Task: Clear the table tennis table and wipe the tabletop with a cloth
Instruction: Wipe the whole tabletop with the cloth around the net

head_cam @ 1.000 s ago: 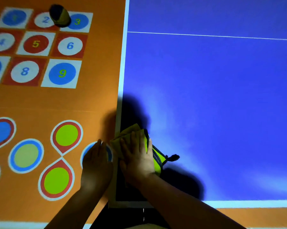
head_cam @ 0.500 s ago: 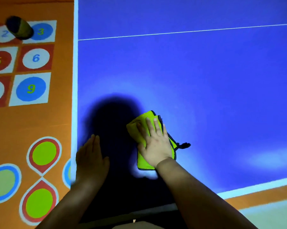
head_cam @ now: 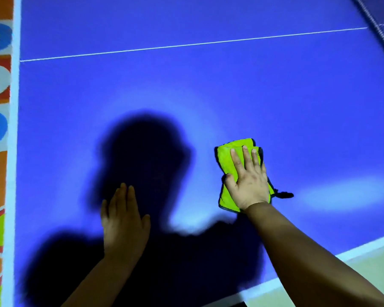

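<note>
"Lime-green cloth [head_cam: 224,159], dark-edged and folded into a pad: where does it lie, and why under a flat palm?" asks the student.

"It lies on the blue tabletop [head_cam: 208,89], right of the middle of the view, well short of the white centre line [head_cam: 186,44] and the net [head_cam: 381,25]. The right hand [head_cam: 248,185] presses on it with fingers [head_cam: 246,160] straight and slightly spread, thumb out to the side. Nothing is curled round it. A spread palm probably loads the whole pad evenly, so that it slides as one piece instead of bunching."

"And the left hand [head_cam: 124,222]?"

"Flat on bare tabletop, fingers straight and close together, holding nothing, well apart from the cloth. Judged from the lean of both forearms, it serves as a prop for a body reaching across the table."

"Which way does the cloth run?"

"Its long axis runs from the near edge of the table toward the centre line, roughly in line with the forearm and fingers, tilted a little leftward at the far end. The far short edge shows past the fingertips, and the near edge sits at the wrist. A dark hanging loop [head_cam: 284,193] trails off the near right corner. The step in hand appears to be the wiping."
</note>
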`<state>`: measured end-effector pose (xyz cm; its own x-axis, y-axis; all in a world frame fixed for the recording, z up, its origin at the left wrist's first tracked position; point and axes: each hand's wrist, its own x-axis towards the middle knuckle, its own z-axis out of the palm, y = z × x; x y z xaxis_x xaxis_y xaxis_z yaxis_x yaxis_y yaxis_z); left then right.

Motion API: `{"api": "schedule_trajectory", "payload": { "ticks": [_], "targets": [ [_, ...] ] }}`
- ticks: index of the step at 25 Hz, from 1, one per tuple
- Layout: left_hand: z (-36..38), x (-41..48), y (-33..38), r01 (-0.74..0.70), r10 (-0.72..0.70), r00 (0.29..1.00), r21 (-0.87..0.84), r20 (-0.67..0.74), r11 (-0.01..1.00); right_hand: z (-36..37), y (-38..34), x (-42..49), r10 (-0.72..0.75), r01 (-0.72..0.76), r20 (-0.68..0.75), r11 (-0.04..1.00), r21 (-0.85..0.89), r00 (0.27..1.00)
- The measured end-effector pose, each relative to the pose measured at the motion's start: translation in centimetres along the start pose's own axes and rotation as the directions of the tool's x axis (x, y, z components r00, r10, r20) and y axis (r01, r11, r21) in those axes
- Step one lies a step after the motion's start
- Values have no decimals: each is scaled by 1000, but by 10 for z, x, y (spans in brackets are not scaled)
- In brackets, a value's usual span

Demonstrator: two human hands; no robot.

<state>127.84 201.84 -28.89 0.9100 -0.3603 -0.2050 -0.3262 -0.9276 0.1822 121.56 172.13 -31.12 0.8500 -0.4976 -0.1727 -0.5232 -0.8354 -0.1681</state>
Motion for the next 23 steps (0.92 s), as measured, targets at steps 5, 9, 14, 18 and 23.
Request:
{"api": "schedule_trajectory", "payload": {
  "ticks": [5, 9, 14, 18, 23],
  "targets": [
    [4, 10, 12, 31, -32, 999, -39, -10, 999, -20, 41, 41, 177, -176, -33, 984, 7, 984],
    [-4, 3, -28, 97, -99, 994, -53, -39, 994, -14, -9, 34, 388, -388, 43, 922, 0, 921],
    [-19, -20, -106, 227, -230, 972, -72, -41, 971, 13, -125, 1, 176, -174, 55, 984, -37, 983],
    [-25, -45, -165, 303, -311, 949, -113, -59, 946, 35, -213, -25, -7, 9, 50, 999, -43, 999],
    [-26, -79, -227, 411, -420, 907, -152, -36, 899, 67, -325, -62, -296, 296, 19, 948, -119, 955]
  ]
}}
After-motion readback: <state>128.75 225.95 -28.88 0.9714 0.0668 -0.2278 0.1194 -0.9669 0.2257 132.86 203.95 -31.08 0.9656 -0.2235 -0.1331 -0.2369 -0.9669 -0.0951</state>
